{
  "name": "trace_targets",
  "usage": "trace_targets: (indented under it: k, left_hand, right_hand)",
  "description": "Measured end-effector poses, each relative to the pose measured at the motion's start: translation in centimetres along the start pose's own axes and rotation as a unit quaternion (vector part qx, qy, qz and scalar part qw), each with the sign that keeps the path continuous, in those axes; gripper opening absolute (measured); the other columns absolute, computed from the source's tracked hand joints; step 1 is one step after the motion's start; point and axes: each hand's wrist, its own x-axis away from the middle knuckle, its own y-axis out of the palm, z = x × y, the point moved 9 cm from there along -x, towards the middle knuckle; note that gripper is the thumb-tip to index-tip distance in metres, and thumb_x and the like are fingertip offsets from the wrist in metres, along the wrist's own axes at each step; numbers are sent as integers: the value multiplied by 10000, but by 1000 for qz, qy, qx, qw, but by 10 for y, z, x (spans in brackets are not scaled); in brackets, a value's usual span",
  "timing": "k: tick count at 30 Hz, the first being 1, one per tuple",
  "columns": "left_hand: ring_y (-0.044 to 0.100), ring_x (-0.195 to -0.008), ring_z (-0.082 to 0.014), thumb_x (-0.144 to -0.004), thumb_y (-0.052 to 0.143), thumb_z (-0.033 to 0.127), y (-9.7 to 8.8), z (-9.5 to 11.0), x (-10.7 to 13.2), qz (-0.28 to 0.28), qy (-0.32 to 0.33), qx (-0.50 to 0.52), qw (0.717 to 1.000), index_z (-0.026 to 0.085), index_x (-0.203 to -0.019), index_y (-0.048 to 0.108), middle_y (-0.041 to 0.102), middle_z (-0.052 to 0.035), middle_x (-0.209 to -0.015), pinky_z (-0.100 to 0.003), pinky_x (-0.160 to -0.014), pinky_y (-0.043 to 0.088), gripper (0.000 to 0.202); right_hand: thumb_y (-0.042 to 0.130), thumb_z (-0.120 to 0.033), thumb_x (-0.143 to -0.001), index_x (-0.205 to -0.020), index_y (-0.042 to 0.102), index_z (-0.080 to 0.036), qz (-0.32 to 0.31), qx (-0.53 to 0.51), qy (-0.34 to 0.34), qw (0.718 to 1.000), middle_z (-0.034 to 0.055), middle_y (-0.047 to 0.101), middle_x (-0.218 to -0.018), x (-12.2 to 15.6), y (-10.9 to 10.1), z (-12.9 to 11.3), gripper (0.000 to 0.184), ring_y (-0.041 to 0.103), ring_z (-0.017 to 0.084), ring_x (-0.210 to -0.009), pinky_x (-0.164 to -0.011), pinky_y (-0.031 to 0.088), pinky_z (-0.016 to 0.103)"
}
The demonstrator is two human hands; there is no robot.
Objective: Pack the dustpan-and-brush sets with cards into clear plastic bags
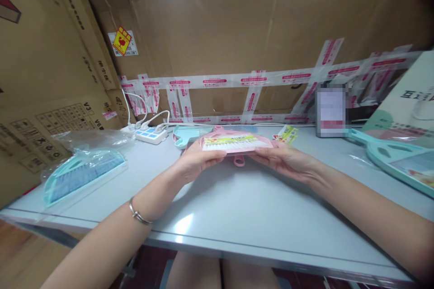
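Note:
A pink brush and dustpan set (237, 142) with white bristles and a yellow-green label is held flat just above the grey table (237, 207). My left hand (196, 160) grips its left end, fingers curled round the edge. My right hand (288, 160) holds its right end, fingers closed along the side. A metal bracelet is on my left wrist.
A teal brush in a clear plastic bag (81, 174) lies at the left. A teal dustpan (186, 134) and white power strip (151, 134) sit behind. Another teal dustpan (396, 162) and a printed box (410, 99) stand at the right. Cardboard walls (237, 31) enclose the back.

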Motion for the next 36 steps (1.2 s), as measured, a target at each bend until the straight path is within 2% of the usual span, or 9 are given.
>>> trace_targets:
  k: [7, 11, 14, 17, 22, 24, 26, 30, 36]
  left_hand:
    - [604, -664, -95, -705, 691, 129, -28, -8, -4, 147, 19, 12, 989, 120, -918, 605, 672, -68, -863, -191, -558, 493, 230]
    - [558, -558, -77, -760, 638, 175, -33, -9, -2, 192, 3, -7, 981, 130, -755, 569, 597, -11, -646, -185, -510, 463, 83]
    - [601, -660, -115, -791, 624, 272, -25, -5, -1, 167, 19, -54, 984, 139, -783, 565, 629, -48, -736, -232, -581, 506, 146]
    - [614, -978, -212, -788, 634, 370, -10, 12, 5, 117, 117, -138, 977, 154, -1025, 550, 630, -126, -1069, -335, -767, 539, 332]
    - [345, -1341, -300, -589, 804, 416, 27, 50, 30, -33, 357, -275, 892, 274, -1429, 146, 314, -145, -1473, -439, -1030, 418, 1077]
    - [318, -1353, -323, -539, 834, 410, 36, 53, 36, -71, 395, -347, 847, 268, -1426, 210, 310, -147, -1477, -442, -1008, 441, 1093]
    - [431, -1277, -300, -605, 805, 374, 31, 56, 35, -34, 404, -385, 829, 232, -1333, 405, 454, -144, -1381, -406, -947, 492, 843]
    - [643, -917, -175, -780, 659, 322, 5, 58, 30, 94, 389, -304, 865, 196, -1001, 646, 681, -76, -1016, -319, -797, 558, 254]
    - [615, -631, -96, -727, 692, 407, -16, 54, 30, 178, 351, -115, 912, 164, -667, 650, 636, 9, -661, -262, -678, 594, 253]
  right_hand:
    - [559, -23, -811, -777, 662, -82, 151, 30, 22, 988, 81, 699, -727, -1, -22, 11, 123, 659, 102, -603, -593, 565, 151]
    - [595, -107, -808, -590, 577, -127, 183, 45, 5, 982, 6, 568, -487, -1, -26, 11, 219, 505, 59, -401, -409, 453, 134]
    - [636, -137, -741, -544, 521, -148, 144, -1, -29, 989, -36, 449, -416, -2, -21, 4, 228, 369, 42, -368, -371, 368, 145]
    - [664, -151, -667, -549, 528, -152, 113, -35, -67, 991, -46, 399, -419, 0, -16, -7, 181, 310, 43, -401, -394, 350, 159]
    - [687, -227, -647, -532, 550, -160, 108, -19, -122, 986, -39, 360, -424, 8, -12, -25, 191, 286, 54, -426, -402, 311, 187]
    - [700, -261, -636, -518, 551, -165, 108, -8, -132, 985, -42, 328, -404, 11, -10, -28, 213, 268, 56, -416, -396, 285, 201]
    - [716, -288, -618, -499, 549, -173, 107, 8, -139, 984, -41, 322, -388, 12, -8, -30, 236, 264, 60, -409, -393, 267, 217]
    - [740, -333, -595, -479, 536, -193, 103, 40, -152, 982, -30, 365, -382, 12, -7, -28, 273, 290, 76, -410, -400, 280, 241]
    - [735, -419, -641, -661, 608, -187, 80, 124, -146, 978, -3, 556, -577, 11, 2, -19, 266, 492, 103, -525, -528, 441, 247]
